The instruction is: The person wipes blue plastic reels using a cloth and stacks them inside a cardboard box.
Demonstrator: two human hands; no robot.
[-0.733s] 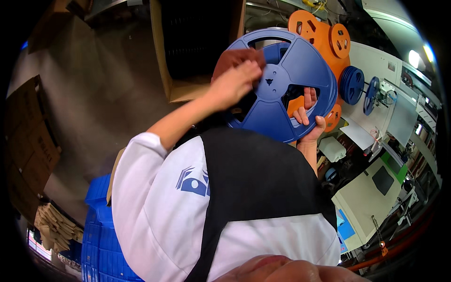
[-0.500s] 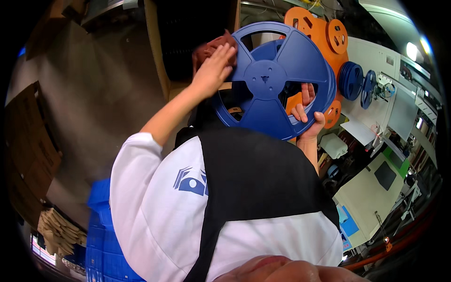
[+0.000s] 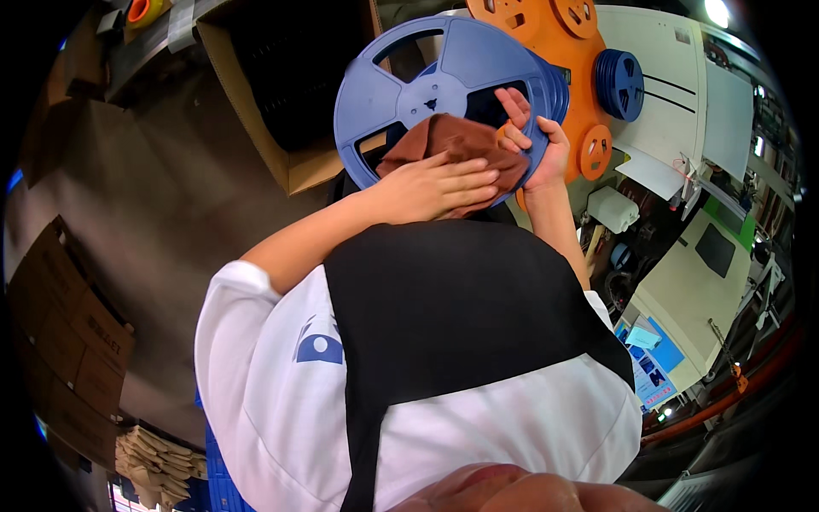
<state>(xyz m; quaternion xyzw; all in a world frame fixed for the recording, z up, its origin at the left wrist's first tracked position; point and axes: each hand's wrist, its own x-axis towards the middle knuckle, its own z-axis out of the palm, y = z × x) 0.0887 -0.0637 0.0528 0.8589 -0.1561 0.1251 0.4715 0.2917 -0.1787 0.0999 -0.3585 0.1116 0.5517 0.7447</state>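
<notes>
Reel: a large blue plastic reel (image 3: 444, 85) is held up in front of the chest, at 12 o'clock in the view, its flat face turned toward the camera; spokes and cut-out windows are seen around the hub.
Cloth: a brown cloth (image 3: 456, 154) is pressed against the lower part of the reel's face, at about 5 o'clock from the hub.
Left hand: the left hand (image 3: 435, 183) is laid flat over the cloth, fingers stretched toward 3 o'clock; nothing is pinched, the cloth is held to the reel by the palm.
Right hand: the right hand (image 3: 533, 136) is closed on the reel's rim at its 4 o'clock edge, thumb on the near face, fingers hooked behind; the reel is carried by this grip.
Progress: wiping is judged to be under way. The cloth covers only the lower right part of the face; the upper half and the left side lie bare. No dirt or shine can be told apart, so what is already cleaned cannot be judged; the far face is hidden.
Clothing: a white shirt and a black apron (image 3: 461, 316) fill the view at 6 o'clock.
Behind: an orange disc panel (image 3: 589, 102) stands just behind the reel at 1 o'clock, with a smaller blue reel (image 3: 623, 81) beside it.
Left: an open cardboard box (image 3: 281, 111) is seen at 11 o'clock.
</notes>
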